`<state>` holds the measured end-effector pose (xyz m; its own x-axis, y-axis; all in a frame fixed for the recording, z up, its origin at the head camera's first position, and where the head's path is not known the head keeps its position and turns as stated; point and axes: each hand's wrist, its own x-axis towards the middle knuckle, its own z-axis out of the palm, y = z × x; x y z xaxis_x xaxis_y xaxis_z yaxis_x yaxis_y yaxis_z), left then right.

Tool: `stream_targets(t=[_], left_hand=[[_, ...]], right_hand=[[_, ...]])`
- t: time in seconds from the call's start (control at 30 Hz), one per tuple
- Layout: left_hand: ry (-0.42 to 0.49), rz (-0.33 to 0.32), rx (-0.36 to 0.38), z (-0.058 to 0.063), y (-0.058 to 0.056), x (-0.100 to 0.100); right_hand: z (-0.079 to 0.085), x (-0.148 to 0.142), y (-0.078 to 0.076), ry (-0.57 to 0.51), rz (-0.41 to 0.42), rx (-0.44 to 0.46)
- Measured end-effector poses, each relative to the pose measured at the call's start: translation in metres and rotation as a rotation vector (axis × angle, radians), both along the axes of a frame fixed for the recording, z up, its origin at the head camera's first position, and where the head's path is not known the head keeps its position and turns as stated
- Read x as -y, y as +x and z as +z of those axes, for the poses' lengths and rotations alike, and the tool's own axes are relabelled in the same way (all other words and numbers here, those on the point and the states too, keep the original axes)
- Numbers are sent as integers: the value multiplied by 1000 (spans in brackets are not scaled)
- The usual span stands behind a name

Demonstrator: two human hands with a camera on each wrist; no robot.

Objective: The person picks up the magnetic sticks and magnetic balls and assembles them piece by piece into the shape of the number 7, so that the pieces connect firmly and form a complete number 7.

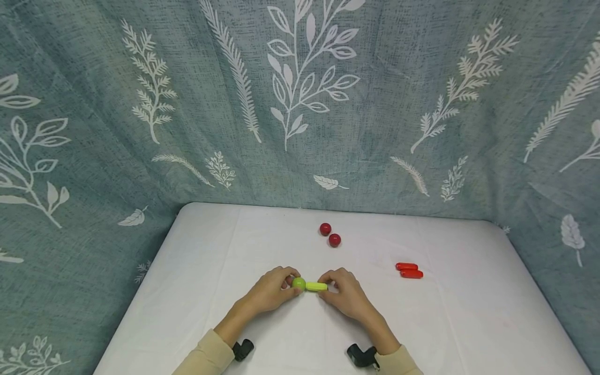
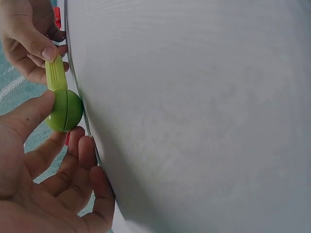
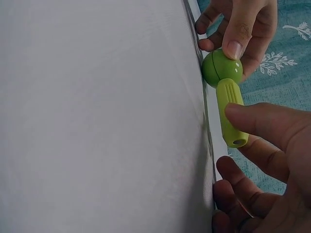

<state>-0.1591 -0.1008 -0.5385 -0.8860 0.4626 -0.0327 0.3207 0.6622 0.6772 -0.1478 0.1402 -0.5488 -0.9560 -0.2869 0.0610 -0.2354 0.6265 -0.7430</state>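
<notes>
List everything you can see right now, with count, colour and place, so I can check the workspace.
green ball: 1, green, in the left hand, against one end of the stick
stick: 1, yellow-green, between the green ball and the right hand
red balls: 2, dark red, toward the table's far edge
red sticks: 2, red, side by side, right part of the table
table: 1, white, under the hands
leaf-print fabric: at least 1, teal and white, behind and beside the table
wrist devices: 2, black, one at each wrist
sleeves: 2, beige, on the forearms
left hand: 1, bare, pinching the green ball
right hand: 1, bare, pinching the stick
</notes>
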Motion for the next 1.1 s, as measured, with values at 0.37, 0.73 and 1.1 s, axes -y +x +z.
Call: stream_targets(t=[0.37, 0.73, 1.1], left_hand=[[9, -11, -7, -1, -1, 1], [13, 6, 6, 0, 0, 0], [17, 3, 8, -1, 0, 0]], right_hand=[[3, -10, -3, -31, -12, 34], [14, -28, -32, -103, -151, -39], [8, -32, -80, -145, -245, -82]])
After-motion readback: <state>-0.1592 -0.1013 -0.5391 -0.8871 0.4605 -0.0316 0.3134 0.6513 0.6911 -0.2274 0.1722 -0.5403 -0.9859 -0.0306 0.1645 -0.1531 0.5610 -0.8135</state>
